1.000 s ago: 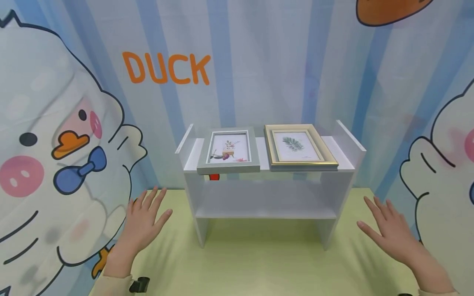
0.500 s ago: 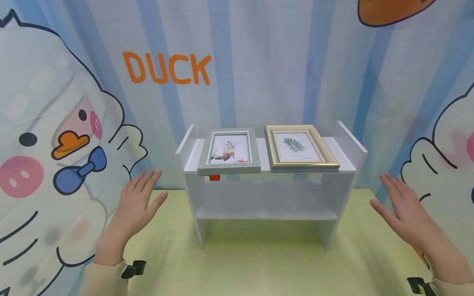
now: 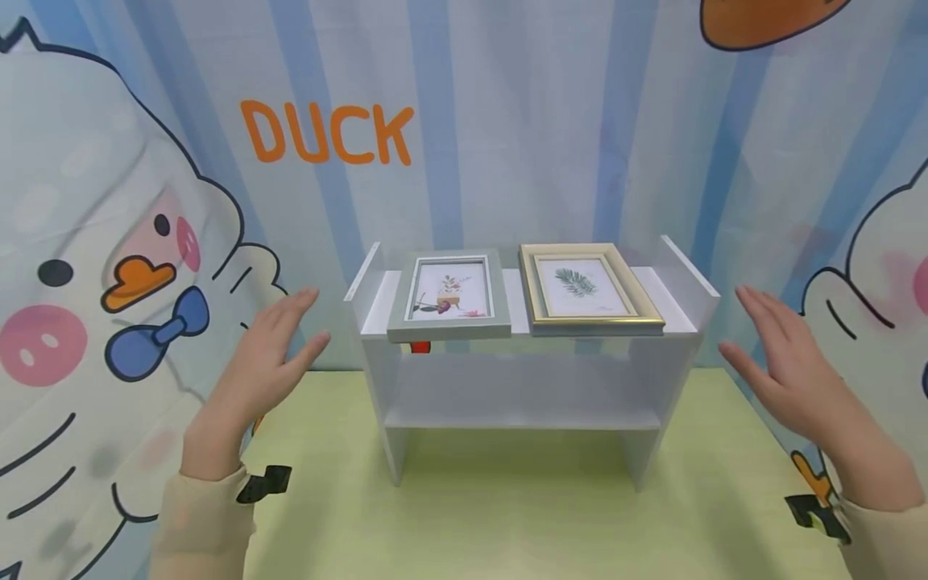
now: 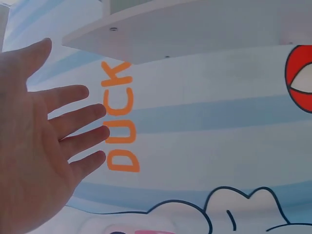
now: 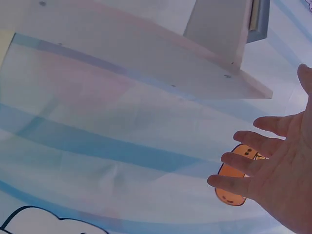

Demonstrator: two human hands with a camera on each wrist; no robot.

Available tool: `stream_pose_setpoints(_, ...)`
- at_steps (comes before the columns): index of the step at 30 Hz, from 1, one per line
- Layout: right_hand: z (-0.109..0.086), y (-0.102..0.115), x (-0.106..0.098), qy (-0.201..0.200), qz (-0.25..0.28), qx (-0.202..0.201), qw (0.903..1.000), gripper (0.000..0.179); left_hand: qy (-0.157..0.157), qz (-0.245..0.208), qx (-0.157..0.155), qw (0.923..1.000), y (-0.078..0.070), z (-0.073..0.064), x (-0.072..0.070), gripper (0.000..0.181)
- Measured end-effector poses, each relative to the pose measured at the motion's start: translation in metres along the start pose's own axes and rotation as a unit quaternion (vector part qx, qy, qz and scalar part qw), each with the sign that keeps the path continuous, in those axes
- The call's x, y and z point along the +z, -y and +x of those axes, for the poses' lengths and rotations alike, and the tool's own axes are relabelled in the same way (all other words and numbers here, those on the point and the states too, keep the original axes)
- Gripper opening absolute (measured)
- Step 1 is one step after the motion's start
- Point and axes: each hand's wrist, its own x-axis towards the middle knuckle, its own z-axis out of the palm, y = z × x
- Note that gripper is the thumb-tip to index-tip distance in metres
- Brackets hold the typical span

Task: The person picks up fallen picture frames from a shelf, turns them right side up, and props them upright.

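A small white shelf (image 3: 522, 391) stands on the pale green table. On its top board lie two picture frames: a grey-green one (image 3: 401, 310) with a flower print at left, and a gold and cream one (image 3: 638, 310) with a green leaf print at right. My left hand (image 3: 257, 362) is raised to the left of the shelf, fingers straight and thumb apart, touching nothing. On the other side my right hand (image 3: 793, 374) is held up likewise, palm toward the shelf. Both wrist views show spread fingers, with the shelf's side panel (image 4: 195, 34) beyond the left hand.
Behind the shelf hangs a striped blue and white curtain (image 3: 529, 121) printed with orange letters and cartoon ducks. The yellow-green tabletop (image 3: 522, 524) extends in front of the shelf and past both its sides.
Both hands have risen beside the shelf, the left drifting slightly left and the right outward to the right. The frames and shelf have stayed in place.
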Motion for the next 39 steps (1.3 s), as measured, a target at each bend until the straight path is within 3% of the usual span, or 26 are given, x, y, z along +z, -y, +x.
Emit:
stream_pose_setpoints(9,0.028,0.025,-0.008,-0.001,-0.017,-0.018,0.9997,0.072,0.04,-0.022,0.001,0.999,-0.014,0.02,-0.011,0.066)
stream_pose_setpoints(22,0.071,0.081,-0.005,0.031,-0.029,-0.038,0.9984,0.08,0.051,-0.037,0.0,0.998,-0.04,0.049,-0.02,0.069)
stream_pose_setpoints(33,0.106,0.12,0.021,0.067,0.011,-0.049,0.9965,0.076,0.054,-0.067,0.016,0.9962,-0.078,0.073,-0.015,0.067)
stream_pose_setpoints(39,0.128,0.133,0.043,0.084,0.053,-0.051,0.9938,0.068,0.081,-0.06,-0.013,0.9948,-0.094,0.085,-0.006,0.065)
